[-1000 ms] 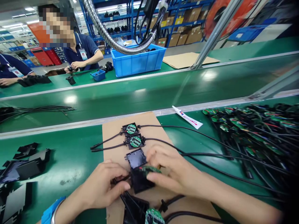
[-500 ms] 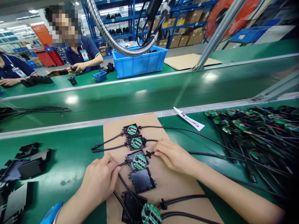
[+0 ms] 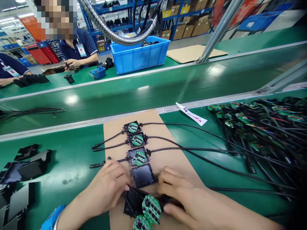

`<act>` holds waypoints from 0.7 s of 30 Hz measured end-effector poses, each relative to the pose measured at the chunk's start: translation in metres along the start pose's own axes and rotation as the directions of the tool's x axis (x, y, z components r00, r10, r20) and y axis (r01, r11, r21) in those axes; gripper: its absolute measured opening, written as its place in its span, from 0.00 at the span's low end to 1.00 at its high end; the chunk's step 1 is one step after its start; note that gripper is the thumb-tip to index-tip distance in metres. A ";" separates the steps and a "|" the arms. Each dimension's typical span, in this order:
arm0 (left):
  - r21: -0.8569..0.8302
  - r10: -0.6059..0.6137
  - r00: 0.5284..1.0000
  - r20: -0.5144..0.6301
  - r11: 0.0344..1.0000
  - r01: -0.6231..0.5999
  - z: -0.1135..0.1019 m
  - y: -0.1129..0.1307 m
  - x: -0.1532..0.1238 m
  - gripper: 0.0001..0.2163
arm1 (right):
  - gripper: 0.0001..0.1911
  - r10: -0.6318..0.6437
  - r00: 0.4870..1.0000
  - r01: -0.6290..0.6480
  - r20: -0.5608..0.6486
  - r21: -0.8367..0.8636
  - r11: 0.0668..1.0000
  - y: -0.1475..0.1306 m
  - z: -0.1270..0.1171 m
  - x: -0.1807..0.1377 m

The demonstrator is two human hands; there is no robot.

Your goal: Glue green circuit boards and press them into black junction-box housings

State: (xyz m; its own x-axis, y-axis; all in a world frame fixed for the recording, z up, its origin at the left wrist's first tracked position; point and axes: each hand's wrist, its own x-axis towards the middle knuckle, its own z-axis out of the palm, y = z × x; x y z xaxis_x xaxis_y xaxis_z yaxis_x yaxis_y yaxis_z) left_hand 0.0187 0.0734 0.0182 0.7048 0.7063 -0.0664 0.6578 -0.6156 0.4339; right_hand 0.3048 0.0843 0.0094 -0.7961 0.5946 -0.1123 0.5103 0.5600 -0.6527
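On a brown cardboard sheet lie three black housings with round green circuit boards and black cables, in a row. Below them sits an empty black housing. My left hand and my right hand close in from either side on a round green board with cables near the bottom edge. The left fingers curl around its black cable. The right fingers grip the cable end at the board's right side. A second green board lies just below.
A heap of green boards with black cables fills the right. Black plastic covers lie at the left. A white tube rests by the conveyor rail. Beyond the belt stand a blue bin and two seated people.
The third board with its cables was laid into its housing and both hands let go. They moved down toward me and took hold of another board with cables at the bottom.
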 end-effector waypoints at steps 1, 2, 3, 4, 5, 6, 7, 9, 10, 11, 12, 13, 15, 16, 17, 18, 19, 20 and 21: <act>0.000 -0.002 1.000 -0.012 1.000 0.002 0.001 0.000 -0.002 0.08 | 0.02 0.020 0.999 -0.021 0.025 0.045 0.999 -0.003 0.001 -0.002; -0.001 -0.005 1.000 -0.027 1.000 0.005 0.001 -0.001 -0.004 0.09 | 0.03 0.035 0.998 -0.040 0.046 0.094 0.995 -0.005 0.001 -0.002; 0.000 -0.014 0.999 -0.044 1.000 0.014 0.002 -0.001 -0.005 0.09 | 0.05 0.049 0.997 -0.057 0.056 0.146 0.988 -0.006 0.000 -0.001; 0.004 -0.026 0.998 -0.057 1.000 0.027 0.002 -0.002 -0.007 0.09 | 0.07 0.063 0.996 -0.074 0.061 0.193 0.978 -0.008 -0.002 0.001; 0.015 -0.040 0.997 -0.068 0.999 0.041 0.002 -0.002 -0.009 0.08 | 0.10 0.080 0.995 -0.092 0.065 0.227 0.969 -0.010 -0.004 0.004; 0.033 -0.050 0.996 -0.073 0.998 0.052 0.002 -0.001 -0.010 0.08 | 0.12 0.096 0.993 -0.109 0.063 0.243 0.964 -0.013 -0.006 0.007; 0.054 -0.056 0.996 -0.071 0.997 0.060 0.002 -0.001 -0.012 0.08 | 0.12 0.109 0.992 -0.120 0.059 0.240 0.963 -0.016 -0.006 0.011; 0.085 -0.065 0.997 -0.051 0.994 0.069 0.004 0.000 -0.014 0.07 | 0.08 0.131 0.990 -0.139 0.053 0.183 0.973 -0.021 -0.002 0.017; 0.092 -0.071 0.997 -0.035 0.993 0.074 0.005 0.001 -0.014 0.07 | 0.06 0.136 0.990 -0.141 0.047 0.143 0.980 -0.023 0.002 0.019; 0.091 -0.077 0.997 -0.014 0.993 0.078 0.007 0.001 -0.015 0.07 | 0.06 0.137 0.990 -0.140 0.036 0.102 0.985 -0.024 0.007 0.021; 0.087 -0.086 0.996 0.009 0.993 0.085 0.009 0.001 -0.015 0.07 | 0.07 0.133 0.991 -0.134 0.021 0.064 0.989 -0.025 0.012 0.021; 0.079 -0.096 0.995 0.032 0.992 0.093 0.010 0.000 -0.015 0.07 | 0.06 0.122 0.992 -0.122 0.001 0.030 0.992 -0.025 0.018 0.021; 0.055 -0.107 0.991 0.075 0.993 0.103 0.013 -0.001 -0.015 0.06 | 0.04 0.070 0.997 -0.071 -0.036 -0.031 0.997 -0.026 0.029 0.019; 0.042 -0.109 0.990 0.089 0.993 0.106 0.015 -0.002 -0.015 0.06 | 0.04 0.045 0.998 -0.049 -0.052 -0.069 0.996 -0.027 0.034 0.018; 0.032 -0.111 0.989 0.101 0.994 0.109 0.016 -0.002 -0.015 0.06 | 0.04 0.024 0.997 -0.032 -0.067 -0.117 0.993 -0.027 0.038 0.017; 0.023 -0.113 0.987 0.111 0.993 0.112 0.016 -0.002 -0.015 0.06 | 0.04 0.005 0.997 -0.018 -0.081 -0.168 0.986 -0.028 0.041 0.016; 0.013 -0.114 0.986 0.120 0.994 0.113 0.017 -0.003 -0.014 0.06 | 0.04 -0.012 0.996 -0.008 -0.092 -0.211 0.978 -0.028 0.042 0.016; 0.003 -0.114 0.986 0.123 0.993 0.114 0.017 -0.003 -0.014 0.06 | 0.04 -0.023 0.995 -0.001 -0.100 -0.235 0.972 -0.028 0.041 0.015; -0.011 -0.113 0.986 0.122 0.993 0.115 0.016 -0.003 -0.014 0.06 | 0.05 -0.022 0.994 -0.003 -0.106 -0.229 0.973 -0.028 0.038 0.015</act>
State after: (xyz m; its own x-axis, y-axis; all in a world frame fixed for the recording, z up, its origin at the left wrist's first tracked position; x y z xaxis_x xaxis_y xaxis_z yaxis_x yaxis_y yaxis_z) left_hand 0.0114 0.0596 0.0033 0.6532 0.7233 -0.2240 0.7315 -0.5264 0.4333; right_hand 0.2666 0.0555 -0.0020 -0.7680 0.6403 -0.0177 0.5738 0.6754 -0.4633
